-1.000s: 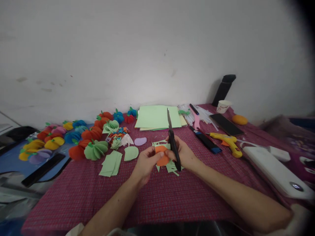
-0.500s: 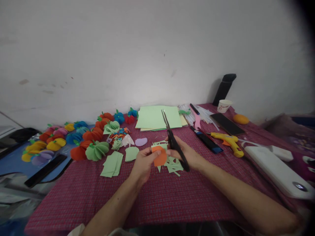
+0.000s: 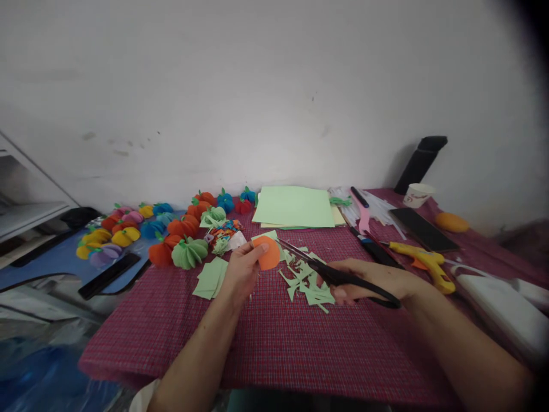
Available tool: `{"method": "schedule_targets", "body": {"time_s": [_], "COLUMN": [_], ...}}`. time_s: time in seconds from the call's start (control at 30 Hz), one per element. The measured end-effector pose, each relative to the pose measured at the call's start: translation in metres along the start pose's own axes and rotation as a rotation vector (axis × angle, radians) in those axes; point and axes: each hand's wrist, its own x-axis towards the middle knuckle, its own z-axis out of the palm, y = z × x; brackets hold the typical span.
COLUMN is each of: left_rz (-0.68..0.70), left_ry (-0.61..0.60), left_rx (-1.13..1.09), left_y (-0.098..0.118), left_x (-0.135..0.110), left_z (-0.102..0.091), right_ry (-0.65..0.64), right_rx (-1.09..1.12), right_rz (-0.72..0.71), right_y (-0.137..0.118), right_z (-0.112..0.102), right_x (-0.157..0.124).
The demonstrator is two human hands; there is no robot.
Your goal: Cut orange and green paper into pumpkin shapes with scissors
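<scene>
My left hand [image 3: 241,272] pinches an orange paper disc with green paper behind it [image 3: 266,252], held just above the red checked cloth [image 3: 274,337]. My right hand [image 3: 369,281] grips black scissors [image 3: 338,274]; the blades are slightly apart and their tips reach the disc's right edge. Green paper offcuts [image 3: 309,286] lie on the cloth under the scissors. A small stack of folded green pieces [image 3: 210,277] sits just left of my left hand.
Several paper pumpkins [image 3: 171,234] in many colours line the back left. Green sheets [image 3: 295,207] lie at the back centre. A yellow glue gun [image 3: 422,261], a phone [image 3: 422,229], a paper cup [image 3: 417,195] and a white box [image 3: 510,309] are on the right.
The scissors swung from pointing upright to lying nearly level, tips toward the disc. My right hand moved right; my left hand and the disc shifted slightly up and left. The view panned.
</scene>
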Motion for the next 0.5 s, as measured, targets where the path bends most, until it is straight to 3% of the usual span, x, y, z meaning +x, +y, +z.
{"method": "schedule_targets", "body": {"time_s": [0.5], "left_rz": [-0.004], "left_ry": [0.006], "left_rx": [0.002], "left_y": [0.0022], "left_x": [-0.0024], "left_z": [-0.0003], "right_ry": [-0.013], "right_rx": [0.039], "right_rz": [0.044], "right_y": [0.0069], "right_z": [-0.001], "right_x": [0.0065]}}
